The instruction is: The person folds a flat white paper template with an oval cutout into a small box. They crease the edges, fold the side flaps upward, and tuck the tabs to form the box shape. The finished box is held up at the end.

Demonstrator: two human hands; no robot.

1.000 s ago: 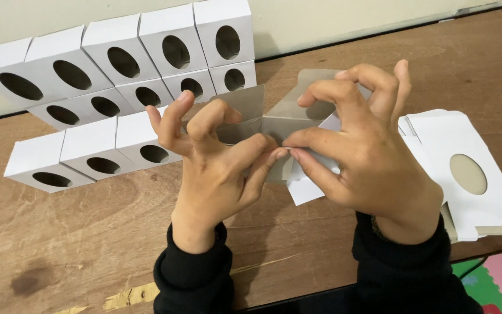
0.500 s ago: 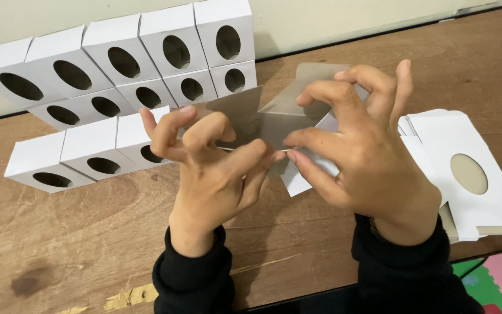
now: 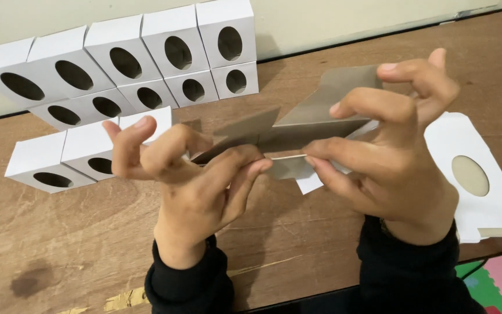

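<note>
Fold in progress: your left hand (image 3: 196, 174) and right hand (image 3: 390, 157) pinch the flat grey-backed carton blank (image 3: 297, 125) above the wooden table (image 3: 76, 244). Keep fingertips beside the crease; press panels evenly.

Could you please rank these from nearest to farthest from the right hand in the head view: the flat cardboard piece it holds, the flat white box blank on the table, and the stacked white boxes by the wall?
From the right hand:
1. Flat cardboard piece, held in its fingers, shared with the left hand.
2. Flat white box blank, lying just right of it.
3. Stacked white boxes, far left by the wall.
</note>
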